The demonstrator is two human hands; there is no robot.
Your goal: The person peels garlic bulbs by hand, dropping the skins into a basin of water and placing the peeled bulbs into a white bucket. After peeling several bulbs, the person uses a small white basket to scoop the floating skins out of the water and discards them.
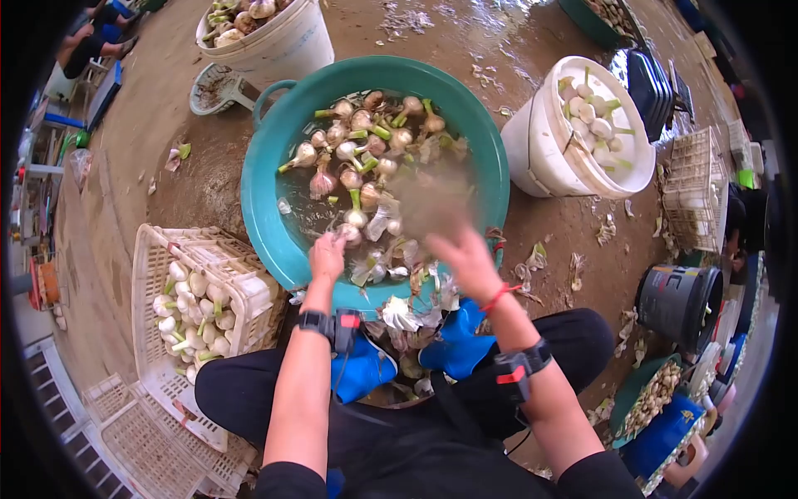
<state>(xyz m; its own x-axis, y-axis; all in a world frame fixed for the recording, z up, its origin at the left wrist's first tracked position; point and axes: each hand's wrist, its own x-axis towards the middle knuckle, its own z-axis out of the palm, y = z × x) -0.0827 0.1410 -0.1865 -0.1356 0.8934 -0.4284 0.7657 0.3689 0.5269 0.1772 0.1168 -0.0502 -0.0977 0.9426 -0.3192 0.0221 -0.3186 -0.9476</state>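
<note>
Your left fingers (337, 239) look narrow on one bulb (351, 234); second bulb (356, 218) beside it aims stem-first toward the basin's far rim (378, 64). Right fingers (442, 246): wide, kinda blurry.

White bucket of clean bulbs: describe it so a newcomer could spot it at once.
Find the big green tub. Just right of it stands a white bucket. Its bulbs are clean and pale, whereas the other white bucket, at upper left, holds purplish ones.
</note>
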